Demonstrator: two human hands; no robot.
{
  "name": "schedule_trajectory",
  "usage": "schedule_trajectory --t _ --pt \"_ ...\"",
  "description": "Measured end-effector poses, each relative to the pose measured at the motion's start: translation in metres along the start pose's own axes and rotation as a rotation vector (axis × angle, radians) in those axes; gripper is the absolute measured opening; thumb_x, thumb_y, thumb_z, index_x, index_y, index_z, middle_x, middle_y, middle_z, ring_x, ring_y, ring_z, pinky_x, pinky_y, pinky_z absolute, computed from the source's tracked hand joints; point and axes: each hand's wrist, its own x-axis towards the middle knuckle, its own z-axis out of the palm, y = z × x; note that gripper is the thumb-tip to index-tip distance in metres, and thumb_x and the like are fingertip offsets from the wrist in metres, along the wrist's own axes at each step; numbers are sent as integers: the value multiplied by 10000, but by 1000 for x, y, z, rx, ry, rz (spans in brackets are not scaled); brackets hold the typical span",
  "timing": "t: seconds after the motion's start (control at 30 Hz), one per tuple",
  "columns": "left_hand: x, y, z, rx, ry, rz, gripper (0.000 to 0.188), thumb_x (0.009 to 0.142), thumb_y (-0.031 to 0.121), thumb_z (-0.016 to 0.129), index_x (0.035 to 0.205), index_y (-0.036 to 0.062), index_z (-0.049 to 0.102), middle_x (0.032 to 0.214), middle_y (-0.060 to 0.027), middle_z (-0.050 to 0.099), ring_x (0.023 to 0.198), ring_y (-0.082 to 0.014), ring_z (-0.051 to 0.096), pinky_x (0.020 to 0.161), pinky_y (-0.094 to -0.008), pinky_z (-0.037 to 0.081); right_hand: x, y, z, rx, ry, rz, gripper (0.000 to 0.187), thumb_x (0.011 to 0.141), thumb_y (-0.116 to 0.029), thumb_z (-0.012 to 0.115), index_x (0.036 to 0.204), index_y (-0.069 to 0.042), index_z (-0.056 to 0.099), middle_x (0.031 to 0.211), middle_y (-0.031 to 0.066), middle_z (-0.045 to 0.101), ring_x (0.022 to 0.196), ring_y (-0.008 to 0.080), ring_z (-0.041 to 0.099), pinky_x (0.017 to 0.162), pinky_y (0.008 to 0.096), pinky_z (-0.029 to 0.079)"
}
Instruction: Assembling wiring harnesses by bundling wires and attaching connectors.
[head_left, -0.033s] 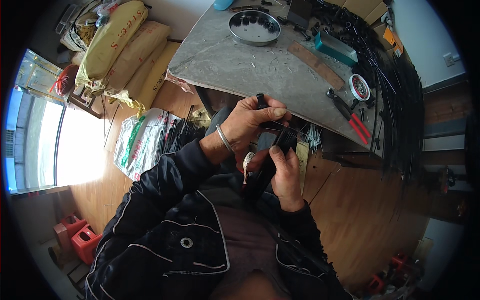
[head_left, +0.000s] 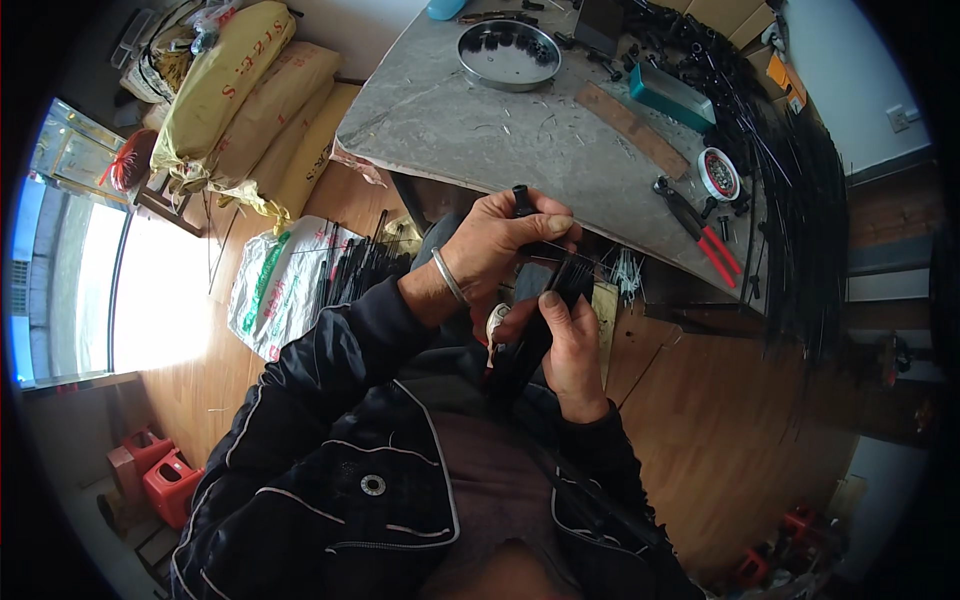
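Left hand (head_left: 510, 235): no shift in place or grip can be made out
Right hand (head_left: 576, 350): no visible move either
Dark bundle (head_left: 570, 280) nearby: no difference to tell

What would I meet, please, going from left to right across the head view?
Lower-left red stools → white plastic sheet on the floor → left hand → right hand → red-handled pliers → hanging black strands → wall socket.
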Motion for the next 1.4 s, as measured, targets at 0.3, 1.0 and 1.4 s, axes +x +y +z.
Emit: schedule_trajectory --t 0.3,1.0,1.4 --pt "1 1 0 33 -5 31 117 860 70 686 929 1 620 885 -112 676 790 -187 657 739 -315 552 -2 2 -3 -2 -34 7 295 978 -283 517 980 10 551 763 117 647 642 206 650 601 322 559" --pt "-3 6 8 160 42 -7 269 933 186 606 1103 -22 594 946 -89 669 829 -140 628 733 -267 519 0 1 2 -106 98 -203 197 938 -157 602 1057 -9 546 791 82 641 657 136 619 613 261 534" --pt "-29 -14 0 449 124 20 234 835 47 703 1058 10 641 831 -19 675 716 -69 610 644 -212 500 8 9 -12 -273 151 -394 208 904 -163 660 1021 -7 588 794 43 676 634 120 628 574 241 494"
